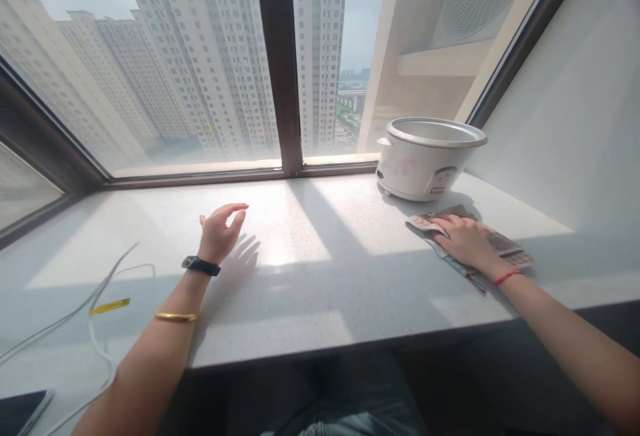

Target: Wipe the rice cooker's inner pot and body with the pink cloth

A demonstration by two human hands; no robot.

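Note:
My right hand lies flat, palm down, pressing a patterned cloth onto the white stone sill, just in front of a white rice cooker without a lid. My left hand hovers above the sill at centre left, fingers loosely curved and apart, holding nothing. That arm wears a black watch and a gold bangle. A red string circles my right wrist.
White cables with a yellow tag trail over the sill's left part. A dark flat object sits at the bottom left corner. Large windows with a dark frame rise behind; a white wall bounds the right.

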